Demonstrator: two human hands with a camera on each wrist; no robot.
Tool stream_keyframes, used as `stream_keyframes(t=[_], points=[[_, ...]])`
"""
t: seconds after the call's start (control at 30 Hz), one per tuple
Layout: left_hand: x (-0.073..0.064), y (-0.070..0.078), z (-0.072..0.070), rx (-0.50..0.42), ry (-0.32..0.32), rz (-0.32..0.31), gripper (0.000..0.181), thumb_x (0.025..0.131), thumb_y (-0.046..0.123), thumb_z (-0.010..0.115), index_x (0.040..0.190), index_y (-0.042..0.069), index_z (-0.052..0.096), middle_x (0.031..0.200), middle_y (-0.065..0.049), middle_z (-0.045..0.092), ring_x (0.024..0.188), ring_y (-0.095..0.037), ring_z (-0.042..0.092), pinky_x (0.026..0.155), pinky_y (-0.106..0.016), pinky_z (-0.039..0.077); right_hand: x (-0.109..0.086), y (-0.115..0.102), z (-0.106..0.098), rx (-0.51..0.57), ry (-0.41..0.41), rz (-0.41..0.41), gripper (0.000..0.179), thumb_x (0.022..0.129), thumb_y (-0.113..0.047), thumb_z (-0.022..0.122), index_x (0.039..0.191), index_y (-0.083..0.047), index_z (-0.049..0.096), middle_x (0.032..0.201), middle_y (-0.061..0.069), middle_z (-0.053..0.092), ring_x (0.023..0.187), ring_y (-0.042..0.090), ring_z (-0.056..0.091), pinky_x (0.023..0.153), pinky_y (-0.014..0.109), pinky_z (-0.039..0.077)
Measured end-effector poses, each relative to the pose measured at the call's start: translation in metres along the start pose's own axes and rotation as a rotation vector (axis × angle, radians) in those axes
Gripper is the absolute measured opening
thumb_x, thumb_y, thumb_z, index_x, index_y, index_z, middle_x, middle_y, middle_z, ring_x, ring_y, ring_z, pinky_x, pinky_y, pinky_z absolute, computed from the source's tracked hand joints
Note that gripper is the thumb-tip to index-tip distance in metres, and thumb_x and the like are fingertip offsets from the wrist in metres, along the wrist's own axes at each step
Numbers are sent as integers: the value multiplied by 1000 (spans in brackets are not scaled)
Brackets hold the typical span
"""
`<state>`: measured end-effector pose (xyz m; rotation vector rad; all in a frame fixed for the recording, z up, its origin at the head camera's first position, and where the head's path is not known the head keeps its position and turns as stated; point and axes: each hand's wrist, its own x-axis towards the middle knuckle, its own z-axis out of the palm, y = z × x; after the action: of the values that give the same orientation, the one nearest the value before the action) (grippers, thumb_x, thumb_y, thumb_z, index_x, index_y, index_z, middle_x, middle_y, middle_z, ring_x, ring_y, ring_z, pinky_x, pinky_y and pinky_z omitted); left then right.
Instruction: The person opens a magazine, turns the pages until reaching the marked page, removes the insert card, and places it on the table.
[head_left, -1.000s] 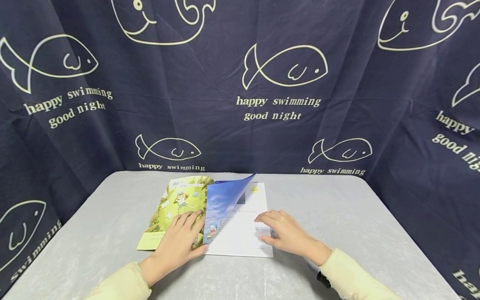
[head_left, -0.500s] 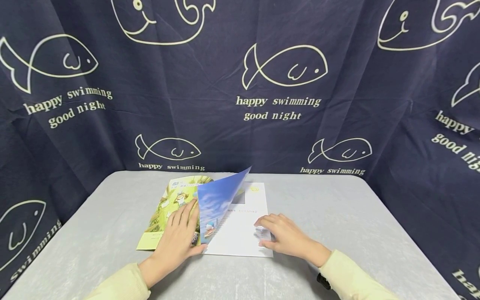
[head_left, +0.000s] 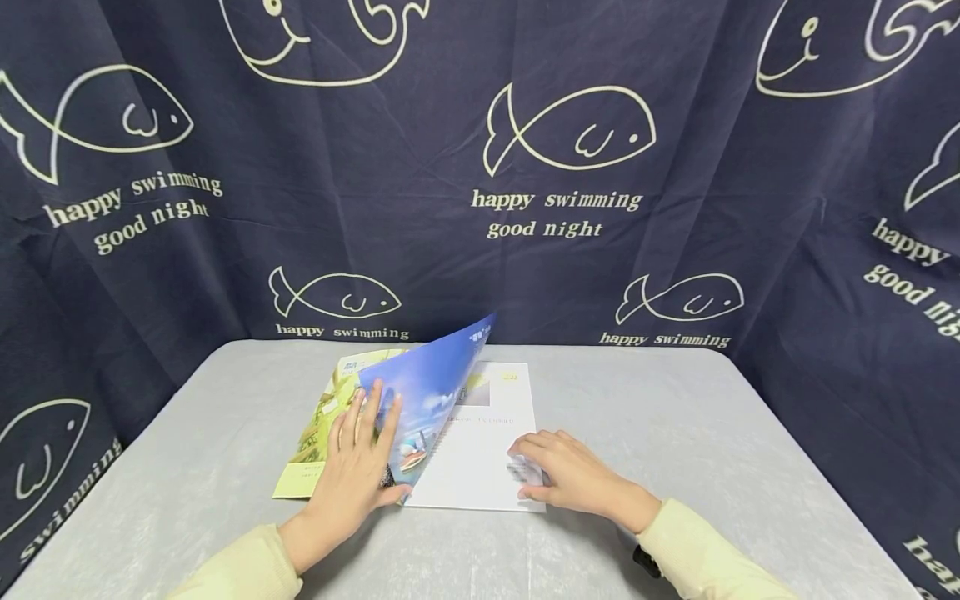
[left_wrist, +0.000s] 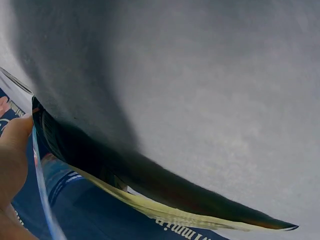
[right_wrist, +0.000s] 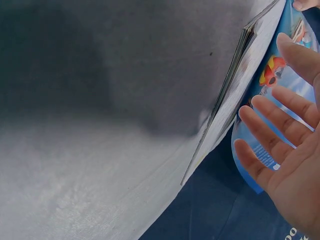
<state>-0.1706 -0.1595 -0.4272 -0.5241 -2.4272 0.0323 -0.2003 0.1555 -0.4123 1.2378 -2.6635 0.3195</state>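
Observation:
An open magazine lies on the table. Its left side is a green and yellow illustrated page (head_left: 311,437), and its right side is a white page (head_left: 468,471). Between them a blue sky-printed page (head_left: 438,375) stands tilted, its far corner raised. My left hand (head_left: 348,471) rests over the left side with straight, spread fingers touching the blue page's left edge. Its thumb (left_wrist: 16,142) shows in the left wrist view. My right hand (head_left: 573,471) is at the white page's right edge, fingers slightly bent; in the right wrist view they are spread and hold nothing.
The grey table (head_left: 675,417) runs out to both sides of the magazine. Dark blue curtains (head_left: 420,192) with fish drawings and lettering hang behind and at both sides. A black band (head_left: 647,562) shows below the right sleeve (head_left: 701,554).
The blue page has swung leftward, its far corner rising and its left edge passing under the left fingers. The left hand has shifted slightly left; the right hand has barely moved.

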Motion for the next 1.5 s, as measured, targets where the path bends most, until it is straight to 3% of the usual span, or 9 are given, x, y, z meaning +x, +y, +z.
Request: stream_keyframes(t=[0.17, 0.33, 0.57, 0.73, 1.17, 1.5], points=[[0, -2, -1, -21, -11, 59, 115, 48, 60, 77, 143, 14, 30, 153, -15, 10, 136, -41, 17, 100, -60, 22, 0, 0, -1, 19, -33, -5, 45, 73, -38, 71, 110, -15, 60, 107, -4, 62, 98, 12, 56, 82, 31, 42], [-1, -6, -1, -70, -64, 129, 94, 58, 57, 74, 138, 19, 41, 151, -14, 18, 136, -39, 18, 98, -62, 24, -3, 0, -1, 37, -85, -16, 44, 72, -41, 71, 107, -16, 61, 104, -6, 62, 95, 11, 55, 79, 30, 42], [-2, -11, 0, -122, -113, 249, 71, 69, 49, 71, 132, 25, 49, 151, -12, 23, 136, -38, 23, 99, -62, 24, -5, 0, -2, 75, -162, 23, 49, 72, -46, 69, 110, -17, 60, 115, -2, 60, 112, 24, 53, 93, 50, 40], [-3, -14, 0, -127, -114, 314, 58, 73, 46, 70, 126, 27, 55, 149, -12, 26, 136, -37, 24, 100, -60, 23, -6, 0, -1, 48, -158, 0, 47, 70, -46, 70, 106, -17, 61, 114, -3, 60, 107, 21, 54, 87, 44, 43], [-5, -25, 5, -136, -105, 385, 54, 75, 49, 66, 121, 22, 57, 142, -13, 39, 130, -37, 35, 98, -60, 28, -6, -2, -1, -11, -149, -19, 39, 68, -40, 74, 99, -18, 62, 114, -3, 60, 103, 18, 55, 84, 39, 42], [-7, -29, 8, -98, -148, 410, 49, 80, 51, 60, 121, 23, 59, 138, -13, 44, 126, -35, 42, 100, -57, 30, -7, -1, -1, -9, -140, -30, 31, 70, -40, 73, 92, -21, 64, 107, -6, 62, 95, 12, 55, 80, 33, 43]])
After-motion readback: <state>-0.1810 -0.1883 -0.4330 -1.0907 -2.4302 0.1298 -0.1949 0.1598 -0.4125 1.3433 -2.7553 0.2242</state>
